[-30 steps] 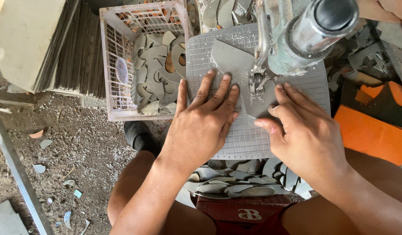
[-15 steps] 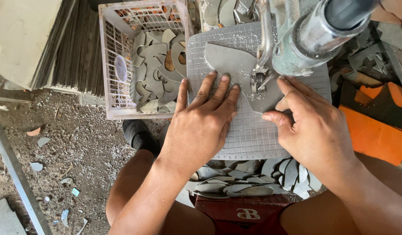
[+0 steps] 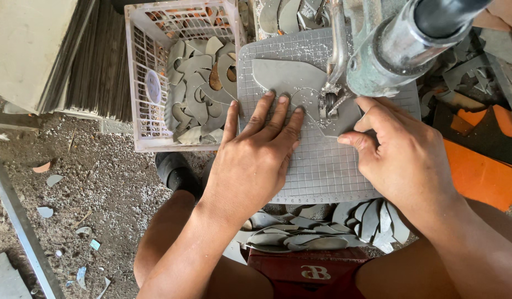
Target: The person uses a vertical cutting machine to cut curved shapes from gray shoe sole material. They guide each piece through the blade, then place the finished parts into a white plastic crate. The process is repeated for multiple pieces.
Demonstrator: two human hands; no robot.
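Observation:
A flat grey metal sheet piece (image 3: 283, 80) lies on a grey gridded work plate (image 3: 322, 166). My left hand (image 3: 256, 155) presses flat on the piece with fingers spread. My right hand (image 3: 400, 149) rests its fingers on the piece's right side, just beside the cutting head (image 3: 329, 102) of a metal machine (image 3: 400, 44) overhead. Metal filings lie around the cutter.
A white plastic crate (image 3: 142, 77) with several curved metal offcuts stands at the left of the plate. More cut grey pieces (image 3: 300, 235) are heaped on a red box (image 3: 311, 271) below it. Orange sheet (image 3: 477, 171) lies right; gravel floor left.
The metal piece has turned and slid left under the cutter. My right hand moved up toward the cutter; my left hand followed the piece.

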